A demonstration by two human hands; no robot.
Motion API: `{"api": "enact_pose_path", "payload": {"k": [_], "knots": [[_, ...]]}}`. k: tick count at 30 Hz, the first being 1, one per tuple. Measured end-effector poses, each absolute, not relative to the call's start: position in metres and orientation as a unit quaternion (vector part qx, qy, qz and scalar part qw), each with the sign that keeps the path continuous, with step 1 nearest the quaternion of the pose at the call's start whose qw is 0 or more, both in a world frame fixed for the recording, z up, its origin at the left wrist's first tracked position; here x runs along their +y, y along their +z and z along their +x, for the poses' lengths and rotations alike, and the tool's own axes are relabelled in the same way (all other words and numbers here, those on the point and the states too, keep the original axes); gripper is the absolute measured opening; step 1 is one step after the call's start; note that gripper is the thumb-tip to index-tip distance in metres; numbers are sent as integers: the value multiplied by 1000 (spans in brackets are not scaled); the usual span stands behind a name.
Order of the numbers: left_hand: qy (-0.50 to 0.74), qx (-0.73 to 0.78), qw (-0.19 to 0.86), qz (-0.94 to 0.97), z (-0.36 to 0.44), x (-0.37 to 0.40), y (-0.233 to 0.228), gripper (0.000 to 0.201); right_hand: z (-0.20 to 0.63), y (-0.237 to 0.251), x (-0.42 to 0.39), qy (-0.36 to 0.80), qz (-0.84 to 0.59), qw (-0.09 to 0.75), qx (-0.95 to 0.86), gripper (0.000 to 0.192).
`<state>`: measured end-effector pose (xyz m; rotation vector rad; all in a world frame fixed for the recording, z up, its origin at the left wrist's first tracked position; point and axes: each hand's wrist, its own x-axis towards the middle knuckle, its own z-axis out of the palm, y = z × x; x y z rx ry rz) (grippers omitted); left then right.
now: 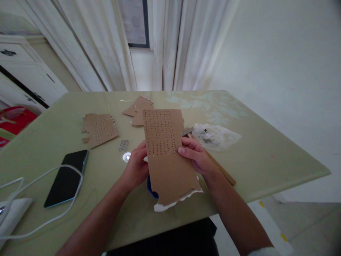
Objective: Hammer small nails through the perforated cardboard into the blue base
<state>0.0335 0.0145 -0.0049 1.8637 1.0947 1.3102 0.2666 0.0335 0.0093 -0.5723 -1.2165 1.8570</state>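
Black phone (66, 183) beneath a white cable (64, 165), pale curtains (97, 42), blurry red item (22, 121), perhaps a bag.

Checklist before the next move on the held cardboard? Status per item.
1. Right hand on held cardboard, thumb in front: ok.
2. Left hand at its left edge: ok; fingertip grip behind: cannot tell.
3. Bottom edge intact: not ok, torn.
4. Blue object underneath fully visible: not ok, mostly covered.
5. Metal fasteners clear of the cardboard: ok.
6. Phone clear of both hands: ok.

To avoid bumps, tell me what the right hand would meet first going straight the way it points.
Probably the flat brown cardboard sheet with holes, which the right hand touches; depth behind it is unclear.
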Motion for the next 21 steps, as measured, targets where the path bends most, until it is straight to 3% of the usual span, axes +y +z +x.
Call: {"api": "enact_pose_path", "payload": {"k": [21], "knots": [[522,373,305,704,39,5,6,10,271,3,35,722,-241,387,-520,42]]}}
